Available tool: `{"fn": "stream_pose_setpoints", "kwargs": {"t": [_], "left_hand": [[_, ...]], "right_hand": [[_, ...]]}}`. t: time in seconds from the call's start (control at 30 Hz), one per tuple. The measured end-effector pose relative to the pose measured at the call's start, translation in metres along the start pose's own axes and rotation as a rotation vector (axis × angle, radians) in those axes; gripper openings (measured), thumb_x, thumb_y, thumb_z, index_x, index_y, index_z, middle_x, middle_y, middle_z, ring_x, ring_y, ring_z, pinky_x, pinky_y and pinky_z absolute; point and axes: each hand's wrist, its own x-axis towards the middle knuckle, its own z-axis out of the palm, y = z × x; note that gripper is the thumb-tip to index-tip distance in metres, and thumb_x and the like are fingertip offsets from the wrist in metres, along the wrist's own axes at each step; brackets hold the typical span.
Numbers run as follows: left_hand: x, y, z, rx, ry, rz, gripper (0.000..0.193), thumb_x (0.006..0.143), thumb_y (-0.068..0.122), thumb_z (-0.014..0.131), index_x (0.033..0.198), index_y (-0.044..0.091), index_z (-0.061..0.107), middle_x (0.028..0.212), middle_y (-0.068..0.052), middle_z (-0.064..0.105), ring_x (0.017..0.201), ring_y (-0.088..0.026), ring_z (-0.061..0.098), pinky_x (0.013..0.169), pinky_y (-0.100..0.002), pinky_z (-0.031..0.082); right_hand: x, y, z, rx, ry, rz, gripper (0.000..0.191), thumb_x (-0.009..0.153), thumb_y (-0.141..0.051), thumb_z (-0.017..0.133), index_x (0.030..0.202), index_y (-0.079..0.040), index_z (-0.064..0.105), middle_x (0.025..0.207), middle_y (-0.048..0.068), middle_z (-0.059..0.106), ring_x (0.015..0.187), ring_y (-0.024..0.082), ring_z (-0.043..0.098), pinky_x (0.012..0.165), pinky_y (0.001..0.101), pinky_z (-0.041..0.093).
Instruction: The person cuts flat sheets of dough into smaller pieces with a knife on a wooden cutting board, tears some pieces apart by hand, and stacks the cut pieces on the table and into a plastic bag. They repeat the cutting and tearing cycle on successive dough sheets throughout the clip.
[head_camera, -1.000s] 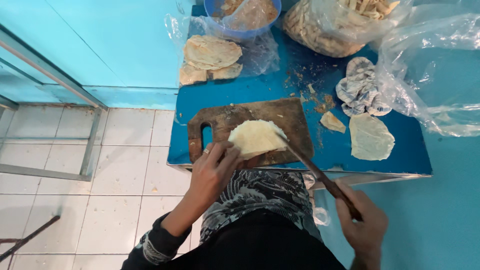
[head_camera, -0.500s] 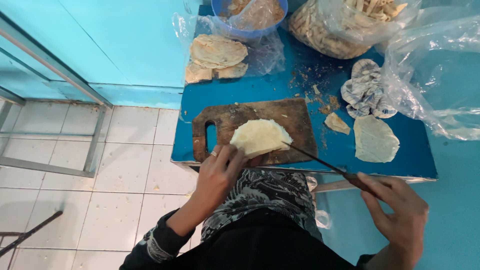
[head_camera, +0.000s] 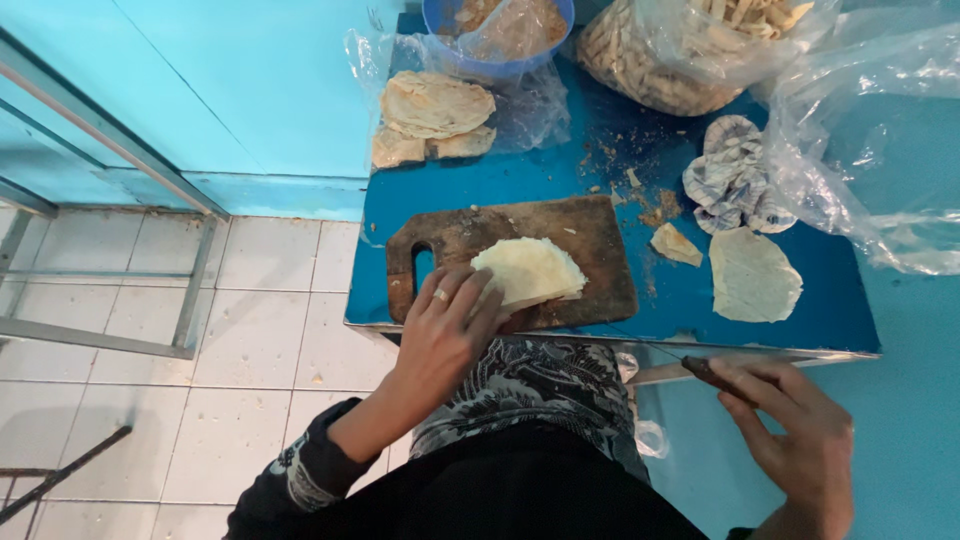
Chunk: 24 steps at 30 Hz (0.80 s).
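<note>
Two hands: left hand presses folded flatbread on worn wooden board

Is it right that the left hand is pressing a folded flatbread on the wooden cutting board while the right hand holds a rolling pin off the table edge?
Not quite. In the head view the right hand holds a knife, not a rolling pin, off the table edge. The left hand does press the folded flatbread on the wooden cutting board.

Clear plastic bags at table's back

Dark patterned sleeve, finger ring, patterned top
</note>
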Motion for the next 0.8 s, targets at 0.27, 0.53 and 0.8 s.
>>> {"fn": "stream_pose_setpoints", "kwargs": {"t": [0.27, 0.53, 0.8], "left_hand": [[-0.007, 0.004, 0.017, -0.017, -0.003, -0.076, 0.028, 0.091, 0.015, 0.074, 0.115, 0.000, 0.071, 0.112, -0.013, 0.065, 0.109, -0.032, 0.061, 0.091, -0.043, 0.052], [-0.002, 0.006, 0.003, -0.138, 0.077, -0.126, 0.027, 0.085, 0.012, 0.079, 0.107, -0.001, 0.070, 0.107, -0.013, 0.063, 0.101, -0.033, 0.060, 0.083, -0.045, 0.052], [-0.007, -0.005, -0.006, -0.283, 0.061, -0.320, 0.017, 0.087, 0.006, 0.078, 0.101, 0.001, 0.070, 0.105, -0.012, 0.063, 0.095, -0.031, 0.060, 0.077, -0.043, 0.050]], "right_hand": [[0.023, 0.019, 0.003, -0.100, -0.099, 0.087, 0.039, 0.083, -0.014, 0.079, 0.121, -0.022, 0.078, 0.104, 0.001, 0.075, 0.081, 0.016, 0.071, 0.066, 0.0301, 0.056], [-0.008, 0.018, 0.028, 0.291, -0.021, 0.165, 0.047, 0.092, -0.010, 0.071, 0.139, -0.012, 0.066, 0.096, 0.008, 0.071, 0.083, 0.016, 0.068, 0.074, 0.0289, 0.054], [0.011, -0.062, 0.076, 0.215, -0.088, 0.099, 0.054, 0.093, -0.009, 0.067, 0.146, -0.013, 0.058, 0.102, 0.009, 0.071, 0.079, 0.019, 0.071, 0.064, 0.0333, 0.057]]}}
